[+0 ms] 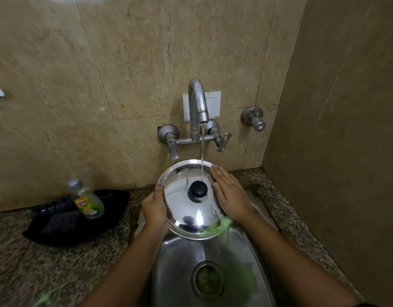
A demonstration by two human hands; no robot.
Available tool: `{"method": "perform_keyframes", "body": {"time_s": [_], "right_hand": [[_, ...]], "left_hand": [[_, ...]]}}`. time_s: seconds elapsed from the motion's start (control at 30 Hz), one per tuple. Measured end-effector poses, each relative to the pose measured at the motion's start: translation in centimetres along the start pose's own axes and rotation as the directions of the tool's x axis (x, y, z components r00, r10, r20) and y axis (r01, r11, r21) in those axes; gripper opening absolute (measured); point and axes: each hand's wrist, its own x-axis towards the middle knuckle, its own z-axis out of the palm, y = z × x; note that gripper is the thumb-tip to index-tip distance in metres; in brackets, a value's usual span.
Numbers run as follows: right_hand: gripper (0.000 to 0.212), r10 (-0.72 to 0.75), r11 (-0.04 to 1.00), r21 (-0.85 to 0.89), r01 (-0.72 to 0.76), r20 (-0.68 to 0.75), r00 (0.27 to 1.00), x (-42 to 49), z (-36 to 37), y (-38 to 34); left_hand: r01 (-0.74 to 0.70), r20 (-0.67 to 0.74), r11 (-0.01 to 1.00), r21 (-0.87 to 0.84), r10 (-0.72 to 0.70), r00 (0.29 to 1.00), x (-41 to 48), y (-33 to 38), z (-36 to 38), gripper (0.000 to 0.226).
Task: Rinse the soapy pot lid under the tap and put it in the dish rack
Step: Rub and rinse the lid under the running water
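The pot lid (186,200) is hanging tilted over the sink (175,262), knob up, under the tap (197,107), whose stream is hitting its far edge. The left hand (154,207) is gripping the lid's left rim; the right hand (230,193) is lying flat and open against its right side.

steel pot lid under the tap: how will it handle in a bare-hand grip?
Probably slippery: the pot lid is polished steel with water running over it. Likely stiff and fairly light, being thin domed metal. The left hand grips its rim while the right hand lies flat on top; the black knob looks a surer hold.
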Motion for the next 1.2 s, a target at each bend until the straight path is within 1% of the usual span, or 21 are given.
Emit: {"method": "perform_keyframes", "body": {"time_s": [0.07,0.13,0.2,0.27,0.3,0.37,0.47,0.53,0.57,0.6,0.67,0.7,0.73,0.77,0.83,0.9,0.93,0.97,1.07,1.1,1.2], "right_hand": [[0.058,0.088,0.996,0.002,-0.088,-0.050,0.995,-2.7,1.3,-0.4],[0.052,0.061,0.998,-0.029,-0.064,-0.111,0.992,-5.9,2.4,-0.8],[0.044,-0.143,0.989,-0.054,0.137,-0.139,0.980,-8.4,3.1,-1.3],[0.038,-0.396,0.917,-0.091,0.389,-0.071,0.916,-9.2,4.2,-2.1],[0.037,-0.476,0.878,-0.082,0.472,-0.036,0.879,-8.9,4.7,-2.6],[0.036,-0.526,0.850,-0.031,0.526,-0.010,0.850,-7.9,5.3,-3.8],[0.037,-0.550,0.834,-0.040,0.550,0.001,0.835,-7.4,5.0,-3.8],[0.040,-0.533,0.845,-0.044,0.534,0.014,0.846,-8.0,4.0,-2.4],[0.043,-0.488,0.872,-0.044,0.488,0.012,0.873,-8.3,3.4,-1.5],[0.045,-0.409,0.912,-0.039,0.408,-0.008,0.913,-8.3,2.8,-0.8],[0.049,-0.164,0.986,-0.017,0.164,-0.041,0.986,-7.0,1.9,0.2],[0.053,-0.052,0.999,-0.003,0.052,-0.019,0.998,-5.7,1.6,0.3],[0.059,0.003,1.000,0.008,-0.003,0.011,1.000,-4.1,1.4,0.3],[0.061,0.005,1.000,0.021,-0.006,0.043,0.999,-2.6,1.2,0.0],[0.051,-0.089,0.995,0.049,0.084,0.098,0.991,0.2,0.5,-0.5],[0.047,-0.215,0.976,0.056,0.209,0.147,0.965,1.5,0.0,-0.6],[0.048,-0.232,0.973,0.044,0.228,0.160,0.960,1.5,-0.1,-0.5],[0.050,-0.215,0.977,0.022,0.214,0.146,0.966,1.1,0.0,-0.2],[0.057,0.005,1.000,-0.020,-0.004,0.033,0.999,-1.8,1.0,-0.6],[0.054,0.036,0.999,-0.016,-0.035,0.017,0.999,-3.2,1.5,-1.3],[0.048,-0.093,0.994,-0.058,0.091,-0.018,0.996,-7.1,2.9,-3.0]], "left_hand": [[0.013,-0.059,1.000,-0.025,-0.014,0.998,0.1,-0.1,-0.3,0.033],[0.028,-0.112,0.999,-0.045,-0.033,0.993,0.1,-0.1,-0.5,0.030],[0.062,-0.153,0.996,-0.062,-0.071,0.986,0.1,-0.3,-0.6,0.030],[0.080,-0.190,0.995,-0.059,-0.090,0.978,-0.1,-0.6,-0.5,0.032],[0.079,-0.201,0.995,-0.055,-0.088,0.976,-0.3,-0.7,-0.3,0.031],[0.070,-0.197,0.996,-0.050,-0.078,0.977,-0.7,-0.8,0.2,0.034],[0.063,-0.178,0.996,-0.061,-0.073,0.981,-1.0,-0.7,0.4,0.032],[0.076,-0.176,0.994,-0.072,-0.087,0.981,-0.8,-0.3,-0.1,0.029],[0.076,-0.177,0.995,-0.064,-0.087,0.980,-0.4,-0.3,-0.5,0.029],[0.072,-0.175,0.996,-0.054,-0.080,0.981,0.0,-0.3,-0.8,0.030],[0.061,-0.159,0.998,-0.032,-0.065,0.985,0.5,-0.4,-1.1,0.034],[0.057,-0.135,0.998,-0.019,-0.059,0.989,0.5,-0.7,-1.0,0.036],[0.053,-0.107,0.999,0.002,-0.053,0.993,0.2,-0.9,-0.9,0.036],[0.038,-0.076,0.999,0.030,-0.036,0.997,-0.3,-1.2,-0.7,0.037],[0.025,-0.006,0.996,0.082,-0.025,1.000,-1.2,-1.4,-0.4,0.036],[0.047,0.022,0.997,0.066,-0.049,0.999,-1.2,-1.5,-0.4,0.034],[0.064,0.024,0.997,0.038,-0.065,0.998,-1.0,-1.3,-0.6,0.033],[0.075,0.016,0.997,0.019,-0.075,0.997,-0.8,-1.0,-0.7,0.032],[0.108,-0.045,0.994,0.014,-0.107,0.993,-0.1,-1.0,-0.7,0.033],[0.118,-0.068,0.993,0.026,-0.116,0.991,-0.1,-1.2,-0.7,0.035],[0.165,-0.089,0.986,0.040,-0.161,0.983,-0.4,-2.1,-0.5,0.042]]}}
